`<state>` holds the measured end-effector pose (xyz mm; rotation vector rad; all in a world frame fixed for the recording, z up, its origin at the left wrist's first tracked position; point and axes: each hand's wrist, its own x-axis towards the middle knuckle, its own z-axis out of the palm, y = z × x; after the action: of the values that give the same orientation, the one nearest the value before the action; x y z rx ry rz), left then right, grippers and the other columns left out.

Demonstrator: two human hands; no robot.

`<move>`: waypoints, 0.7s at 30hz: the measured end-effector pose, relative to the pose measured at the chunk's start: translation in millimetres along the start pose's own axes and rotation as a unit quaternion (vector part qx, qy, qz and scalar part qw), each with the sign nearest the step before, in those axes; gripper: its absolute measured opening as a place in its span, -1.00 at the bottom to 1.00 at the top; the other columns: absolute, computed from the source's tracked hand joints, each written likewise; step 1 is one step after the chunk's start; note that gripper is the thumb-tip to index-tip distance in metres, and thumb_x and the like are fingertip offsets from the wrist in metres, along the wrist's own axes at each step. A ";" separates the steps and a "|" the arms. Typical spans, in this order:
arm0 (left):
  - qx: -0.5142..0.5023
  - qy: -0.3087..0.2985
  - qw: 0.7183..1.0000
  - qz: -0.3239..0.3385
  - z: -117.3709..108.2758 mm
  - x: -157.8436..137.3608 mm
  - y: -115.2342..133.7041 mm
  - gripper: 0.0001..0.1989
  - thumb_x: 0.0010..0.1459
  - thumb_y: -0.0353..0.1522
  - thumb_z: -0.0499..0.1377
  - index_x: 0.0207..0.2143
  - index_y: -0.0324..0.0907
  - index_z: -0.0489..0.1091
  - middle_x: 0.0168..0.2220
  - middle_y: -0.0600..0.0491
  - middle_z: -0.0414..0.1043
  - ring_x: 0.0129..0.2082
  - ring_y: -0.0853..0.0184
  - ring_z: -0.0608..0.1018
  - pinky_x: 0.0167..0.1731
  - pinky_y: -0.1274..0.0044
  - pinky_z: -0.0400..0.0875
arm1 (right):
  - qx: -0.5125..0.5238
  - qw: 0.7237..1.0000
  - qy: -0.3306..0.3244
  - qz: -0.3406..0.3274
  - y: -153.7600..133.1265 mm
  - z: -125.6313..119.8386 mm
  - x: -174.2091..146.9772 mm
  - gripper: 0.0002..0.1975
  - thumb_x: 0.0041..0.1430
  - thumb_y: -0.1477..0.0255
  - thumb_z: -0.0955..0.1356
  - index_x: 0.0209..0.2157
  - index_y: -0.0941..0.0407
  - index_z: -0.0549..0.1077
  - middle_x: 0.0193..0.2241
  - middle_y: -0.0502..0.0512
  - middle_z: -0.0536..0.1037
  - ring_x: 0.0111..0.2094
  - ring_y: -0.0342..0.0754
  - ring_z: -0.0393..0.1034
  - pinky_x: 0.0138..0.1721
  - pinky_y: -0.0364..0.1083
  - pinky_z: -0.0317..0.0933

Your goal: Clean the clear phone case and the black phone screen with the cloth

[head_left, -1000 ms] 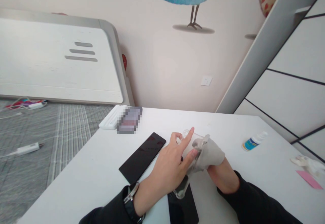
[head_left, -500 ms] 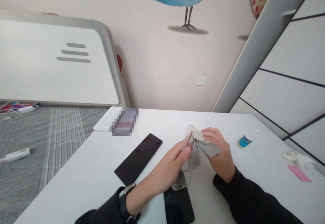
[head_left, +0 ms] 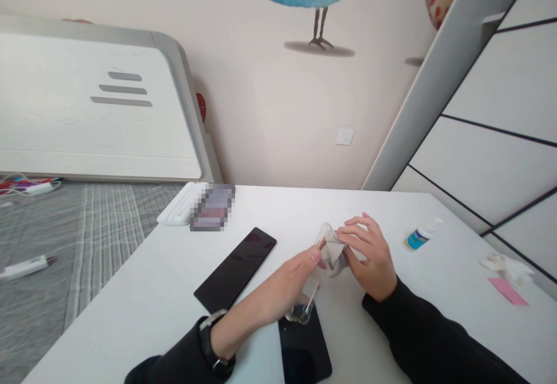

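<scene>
My left hand (head_left: pixel 300 268) grips a clear phone case (head_left: pixel 303 310), holding it tilted above the white table (head_left: pixel 361 343). Fingers of my right hand (head_left: pixel 368 253) pinch a light grey cloth (head_left: pixel 334 249) against the upper part of the case. Part of the case is hidden behind my left hand and the cloth. Under the case's lower end lies a black phone (head_left: pixel 304 349). To the left of my left forearm, a larger dark flat slab (head_left: pixel 237 268) with a glossy face rests on the table.
A small white bottle with a blue label (head_left: pixel 421 236) stands at the right. Beyond it are a crumpled white tissue (head_left: pixel 513 269) and a pink slip (head_left: pixel 507 291). A white case (head_left: pixel 180 207) and a blurred-out item (head_left: pixel 213 207) sit at the far left corner.
My left hand has turned and the clear case has tilted more. My right hand has shifted slightly left with the cloth, which is now more bunched up.
</scene>
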<state>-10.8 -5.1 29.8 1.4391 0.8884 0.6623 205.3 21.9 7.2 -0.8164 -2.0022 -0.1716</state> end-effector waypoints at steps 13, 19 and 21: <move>-0.138 0.017 0.990 -0.031 12.2 6.6 0.9 -0.21 0.35 0.18 -0.08 0.43 -0.06 0.09 0.28 -0.15 0.37 0.12 0.02 0.53 -0.21 0.27 0.62 | -0.030 0.999 -0.022 -0.018 -13.0 2.9 0.3 -0.78 0.35 0.57 0.32 -0.12 0.02 0.55 -0.10 0.12 0.60 0.05 0.12 0.37 0.27 0.32 0.10; -0.164 0.034 0.986 -0.019 6.7 7.7 2.3 -0.22 0.36 0.19 -0.15 0.45 0.02 0.07 -0.13 -0.02 0.57 -0.17 0.23 0.60 -0.20 0.43 0.56 | 0.097 0.987 -0.082 -0.100 -42.6 10.6 -6.9 -0.84 0.39 0.50 0.31 -0.17 0.05 0.55 -0.14 0.04 0.62 0.08 0.05 0.36 0.35 0.12 0.03; -0.160 0.046 0.986 0.004 1.0 6.9 3.8 -0.24 0.37 0.18 -0.15 0.46 0.04 0.02 -0.10 0.00 0.57 -0.17 0.25 0.60 -0.18 0.44 0.54 | 0.108 0.982 -0.097 -0.119 -43.0 10.2 -7.2 -0.84 0.40 0.49 0.31 -0.18 0.02 0.55 -0.18 -0.03 0.64 0.07 0.02 0.37 0.38 0.09 -0.05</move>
<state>-5.7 0.3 32.6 1.1319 0.8058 0.8438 174.3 -10.3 4.2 -0.4693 -2.2535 -0.0088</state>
